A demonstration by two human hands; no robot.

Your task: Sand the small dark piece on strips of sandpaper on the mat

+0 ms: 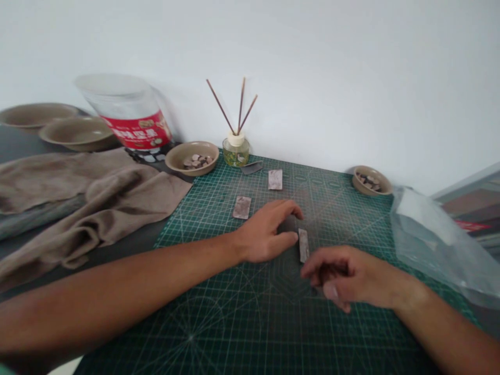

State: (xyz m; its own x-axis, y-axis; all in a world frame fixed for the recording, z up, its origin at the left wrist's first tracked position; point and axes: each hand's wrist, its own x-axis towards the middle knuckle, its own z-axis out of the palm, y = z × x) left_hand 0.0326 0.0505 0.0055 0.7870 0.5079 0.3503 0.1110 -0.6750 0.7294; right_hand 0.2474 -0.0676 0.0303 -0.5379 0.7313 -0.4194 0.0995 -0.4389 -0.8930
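Note:
A small, mottled grey rectangular piece (303,245) is on the green cutting mat (269,323), between my two hands. My left hand (269,229) reaches over the mat, its thumb and forefinger apart, with the thumb tip right at the piece's left side; whether they touch, I cannot tell. My right hand (344,276), slightly blurred, is at the piece's near end with fingers loosely curled and the thumb apart from the forefinger. Nothing clearly shows in either hand. Two similar rectangular pieces lie farther back, a brownish one (242,207) and a paler one (275,179).
Bowls of small chips stand at the back left (177,165) and right (385,188). Between them are a reed diffuser (236,151) and a flat grey piece (252,167). Left are a brown cloth (128,208), a red-labelled jar (136,130) and two bowls. A plastic bag (441,250) lies right.

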